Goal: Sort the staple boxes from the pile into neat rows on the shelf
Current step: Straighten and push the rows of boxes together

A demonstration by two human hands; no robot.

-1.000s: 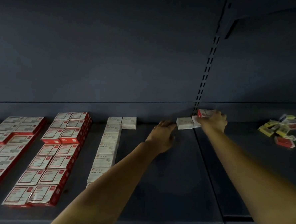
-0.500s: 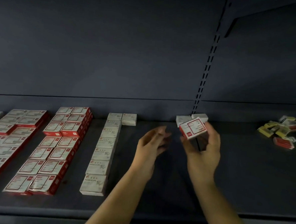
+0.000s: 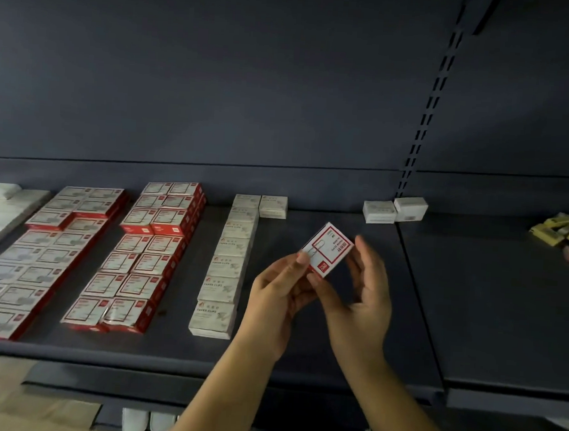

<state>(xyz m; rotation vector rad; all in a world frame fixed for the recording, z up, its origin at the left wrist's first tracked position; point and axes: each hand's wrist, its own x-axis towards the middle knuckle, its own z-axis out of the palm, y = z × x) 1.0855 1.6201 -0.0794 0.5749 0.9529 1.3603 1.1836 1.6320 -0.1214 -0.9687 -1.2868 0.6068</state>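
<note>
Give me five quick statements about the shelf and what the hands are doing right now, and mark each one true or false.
1. Both hands hold one red and white box above the shelf. True: the left hand and right hand each have fingers on it.
2. The held box rests flat on the shelf. False: it is lifted and tilted.
3. Two white boxes sit side by side at the back, near the slotted upright. True.
4. The single column of white boxes lies right of the hands. False: it lies left of them.
5. The mixed pile with yellow boxes is at the far left. False: it is at the far right.
</note>
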